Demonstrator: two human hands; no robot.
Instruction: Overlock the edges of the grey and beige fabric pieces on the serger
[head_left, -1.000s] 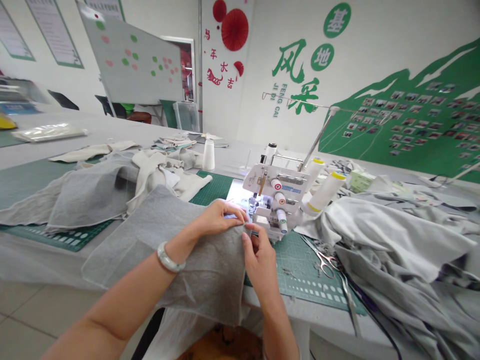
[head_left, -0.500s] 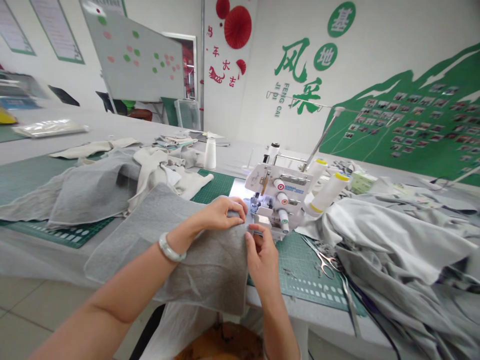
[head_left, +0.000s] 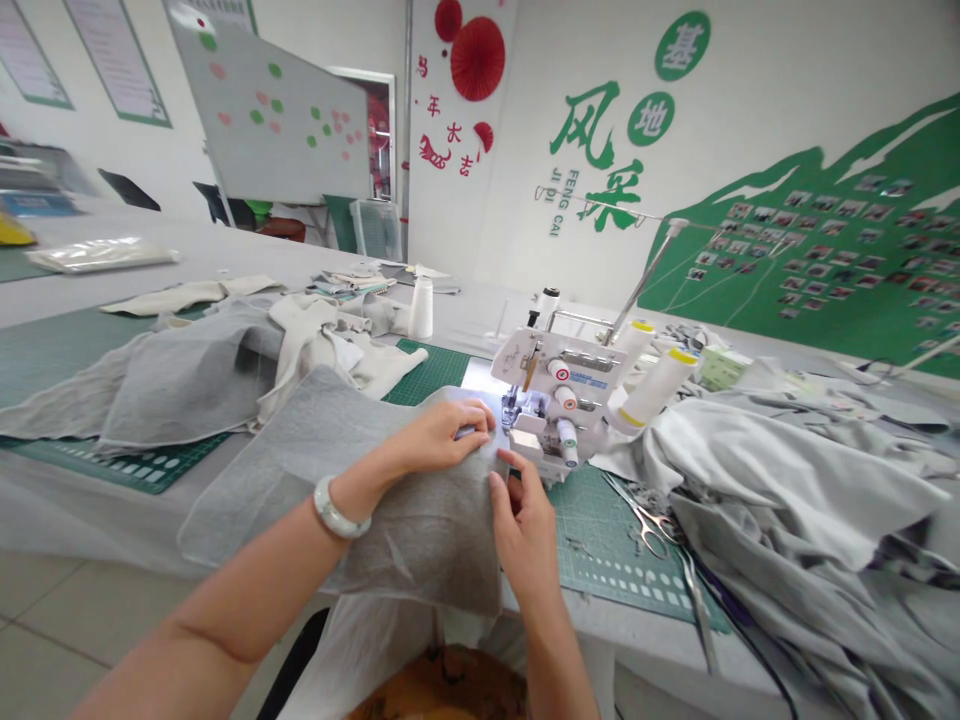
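Observation:
A white overlock sewing machine (head_left: 510, 350) stands in front of me with its lamp lit over the needle area. Grey fabric (head_left: 420, 530) runs from the machine's foot down over the table's front edge. My left hand (head_left: 450, 432), a pale bangle on its wrist, rests on the cloth just left of the foot. Its fingers are curled together and hold the fabric there. At the fabric's right edge, my right hand (head_left: 527, 508) pinches the cloth between thumb and forefinger, close below the machine's front.
Scissors (head_left: 641, 515) and long metal tweezers (head_left: 699, 610) lie right of the machine on a green cutting mat (head_left: 600, 550). Grey fabric is heaped (head_left: 795, 480) at the right; more cloth pieces (head_left: 195, 370) lie left. Thread cones (head_left: 660, 388) stand behind the machine.
The grey fabric has slid slightly forward toward the machine, and its lower edge sits a little higher. Both hands stay close to the foot, with the right hand still at the edge.

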